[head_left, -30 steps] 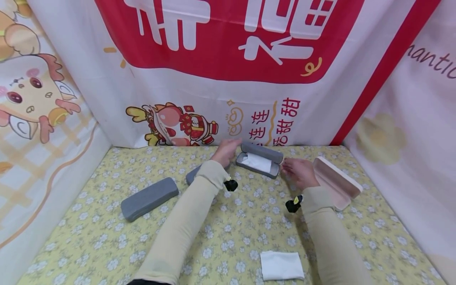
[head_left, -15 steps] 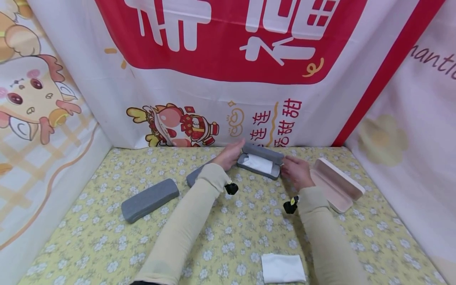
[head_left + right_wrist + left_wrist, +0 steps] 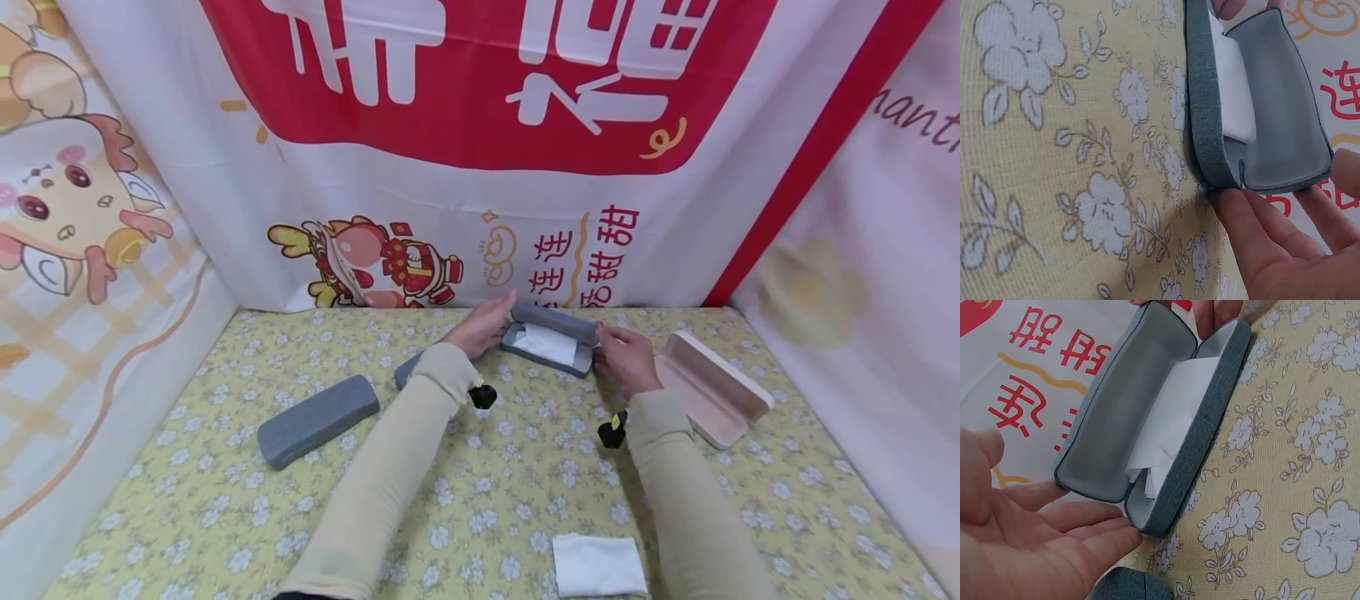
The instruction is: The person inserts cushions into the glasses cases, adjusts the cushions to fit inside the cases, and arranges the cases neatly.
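A grey glasses case [image 3: 555, 321] stands with its lid raised at the back of the table. Folded white cloth [image 3: 547, 343] lies inside it. At its left end, my left hand [image 3: 480, 329] touches the case with extended fingers; the left wrist view shows these fingers [image 3: 1085, 519] against the end of base and lid, thumb apart. My right hand [image 3: 628, 360] is at the opposite end. In the right wrist view its fingers [image 3: 1260, 231] reach under the base and lid corners, while the thumb [image 3: 1346, 172] stays beside the lid.
A closed grey case [image 3: 318, 421] lies at the left. Another grey case [image 3: 407, 368] is partly hidden behind the left sleeve. An open pink case [image 3: 712, 392] sits right of the right hand. A folded white cloth [image 3: 598, 565] lies near the front. A printed curtain [image 3: 465, 158] hangs behind.
My right hand has moved slightly left and come up against the case's right end. The left hand has shifted a little along the left end. The lid remains raised.
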Motion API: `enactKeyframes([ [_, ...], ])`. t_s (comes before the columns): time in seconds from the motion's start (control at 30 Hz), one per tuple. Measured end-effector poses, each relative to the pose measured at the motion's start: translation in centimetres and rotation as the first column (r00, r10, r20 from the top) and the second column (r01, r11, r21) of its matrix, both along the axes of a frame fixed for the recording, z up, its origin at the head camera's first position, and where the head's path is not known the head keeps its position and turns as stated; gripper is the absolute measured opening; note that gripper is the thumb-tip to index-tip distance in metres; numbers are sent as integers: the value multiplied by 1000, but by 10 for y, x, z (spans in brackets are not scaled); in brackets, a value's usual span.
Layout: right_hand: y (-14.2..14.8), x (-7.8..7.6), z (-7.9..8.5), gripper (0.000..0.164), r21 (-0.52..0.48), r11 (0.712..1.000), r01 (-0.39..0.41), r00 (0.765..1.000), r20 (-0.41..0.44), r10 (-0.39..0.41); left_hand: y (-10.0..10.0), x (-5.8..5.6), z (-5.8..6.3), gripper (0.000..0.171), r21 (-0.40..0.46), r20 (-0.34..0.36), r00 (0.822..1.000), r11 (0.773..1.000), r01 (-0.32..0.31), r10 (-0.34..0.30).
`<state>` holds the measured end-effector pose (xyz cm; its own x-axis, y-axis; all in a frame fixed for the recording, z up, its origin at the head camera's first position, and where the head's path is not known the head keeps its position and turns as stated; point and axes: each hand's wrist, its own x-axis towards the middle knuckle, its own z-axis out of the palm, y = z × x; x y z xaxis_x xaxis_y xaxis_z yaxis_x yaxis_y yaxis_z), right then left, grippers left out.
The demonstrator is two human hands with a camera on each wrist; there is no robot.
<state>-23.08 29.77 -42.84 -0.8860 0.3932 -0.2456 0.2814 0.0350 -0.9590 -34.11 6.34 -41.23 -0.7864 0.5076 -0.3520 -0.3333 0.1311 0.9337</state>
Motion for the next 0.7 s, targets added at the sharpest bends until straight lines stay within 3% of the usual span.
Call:
enactKeyframes([
  [0.27,0,4,0,44,27,999,-19,1000,-6,20,3,-5,1,78,-49,-6,1000,999,-21,21],
  [0.47,-1,11,-1,40,2,999,-42,999,-34,42,2,-6,4,82,-143,-91,995,989,-42,29],
  [0.7,-5,22,-1,35,200,973,-118,993,40,113,-2,1,10,94,-234,-156,987,972,-3,-35],
])
